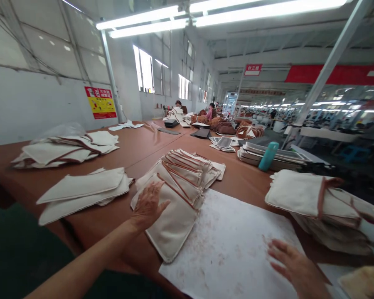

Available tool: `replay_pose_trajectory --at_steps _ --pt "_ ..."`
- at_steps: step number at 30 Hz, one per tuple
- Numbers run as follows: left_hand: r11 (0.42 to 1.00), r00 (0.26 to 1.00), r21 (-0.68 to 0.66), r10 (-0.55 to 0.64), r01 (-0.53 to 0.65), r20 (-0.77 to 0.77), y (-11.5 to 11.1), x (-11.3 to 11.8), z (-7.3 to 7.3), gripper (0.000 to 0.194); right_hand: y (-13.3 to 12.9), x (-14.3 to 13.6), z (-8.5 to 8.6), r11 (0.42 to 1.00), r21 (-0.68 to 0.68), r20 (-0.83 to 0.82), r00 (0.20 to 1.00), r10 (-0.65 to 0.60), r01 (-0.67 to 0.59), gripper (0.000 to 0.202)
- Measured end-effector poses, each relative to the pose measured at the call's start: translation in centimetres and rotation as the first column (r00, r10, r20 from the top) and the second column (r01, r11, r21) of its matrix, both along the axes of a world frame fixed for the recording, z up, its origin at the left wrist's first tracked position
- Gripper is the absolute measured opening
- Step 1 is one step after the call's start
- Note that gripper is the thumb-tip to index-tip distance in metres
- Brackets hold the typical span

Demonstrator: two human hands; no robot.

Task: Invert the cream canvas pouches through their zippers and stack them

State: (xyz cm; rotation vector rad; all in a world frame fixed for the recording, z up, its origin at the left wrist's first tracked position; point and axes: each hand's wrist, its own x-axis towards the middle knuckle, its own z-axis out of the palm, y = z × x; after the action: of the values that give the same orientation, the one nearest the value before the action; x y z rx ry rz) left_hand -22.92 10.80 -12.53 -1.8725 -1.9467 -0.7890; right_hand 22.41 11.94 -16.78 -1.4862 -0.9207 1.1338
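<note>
My left hand [150, 203] lies with its fingers stretched out on the front piece of a fanned row of cream fabric pieces [174, 216] edged with brown trim. Smudged white paper [233, 245] sits beside that row, partly under its front piece. Over the paper's right side is my right hand [294, 263], slightly blurred, fingers apart and holding nothing. To the right of it, a pile of cream fabric pieces with brown binding [296, 193] rests on the table. A few flat cream pieces [84, 191] are left of my left hand.
The brown-covered table [143, 143] carries another cream fabric pile [65, 149] at the far left. A teal bottle [268, 156] stands by stacked grey-and-white panels [252, 151]. Brown bundles [224, 124] lie farther back, near two people. A metal post [327, 62] rises at the right.
</note>
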Motion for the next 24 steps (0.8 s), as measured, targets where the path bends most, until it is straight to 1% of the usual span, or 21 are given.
replay_pose_trajectory --at_steps 1,2,4,6,9,12,15,18,22,24 --pt "1.000 1.000 0.001 0.028 -0.028 0.011 0.5 -0.4 -0.3 0.057 -0.5 -1.6 -1.3 0.998 -0.051 -0.001 1.000 0.022 -0.022 0.055" --pt "0.998 0.998 0.004 0.061 -0.061 0.026 1.0 -0.7 -0.7 0.056 -0.9 -2.9 -2.3 0.995 -0.081 -0.011 0.999 0.049 -0.050 0.056" --pt "0.992 0.990 0.005 0.128 -0.129 0.060 1.5 -1.4 -1.7 0.054 -1.2 -5.1 -3.1 0.986 -0.107 -0.027 0.992 0.125 -0.127 0.059" --pt "0.984 0.980 -0.004 0.178 -0.179 0.087 1.5 -2.2 -3.0 0.055 -0.8 -6.6 -2.9 0.971 -0.116 -0.051 0.977 0.206 -0.211 0.061" --pt "0.973 0.967 -0.020 0.229 -0.228 0.116 1.3 -3.9 -4.8 0.057 0.6 -8.4 -2.0 0.944 -0.128 -0.096 0.952 0.292 -0.303 0.062" --pt "0.965 0.955 -0.021 0.261 -0.260 0.144 1.5 -5.9 -5.8 0.062 3.0 -10.3 -1.3 0.932 -0.121 -0.143 0.935 0.324 -0.342 0.058" --pt "0.967 0.955 -0.016 0.255 -0.256 0.154 2.4 -7.4 -6.2 0.069 6.6 -12.1 -0.7 0.925 -0.086 -0.233 0.910 0.344 -0.371 0.051" --pt "0.971 0.956 -0.027 0.240 -0.239 0.169 3.7 -7.9 -6.7 0.073 11.7 -13.6 -0.7 0.934 -0.058 -0.276 0.905 0.324 -0.352 0.042" --pt "0.943 0.901 -0.134 0.332 -0.306 0.280 5.1 -7.7 -7.8 0.074 19.7 -15.1 -1.5 0.964 -0.049 -0.252 0.937 0.241 -0.261 0.025" --pt "0.922 0.874 -0.181 0.382 -0.342 0.301 5.6 -7.6 -8.3 0.071 23.7 -15.8 -2.2 0.977 -0.050 -0.227 0.955 0.191 -0.207 0.022"
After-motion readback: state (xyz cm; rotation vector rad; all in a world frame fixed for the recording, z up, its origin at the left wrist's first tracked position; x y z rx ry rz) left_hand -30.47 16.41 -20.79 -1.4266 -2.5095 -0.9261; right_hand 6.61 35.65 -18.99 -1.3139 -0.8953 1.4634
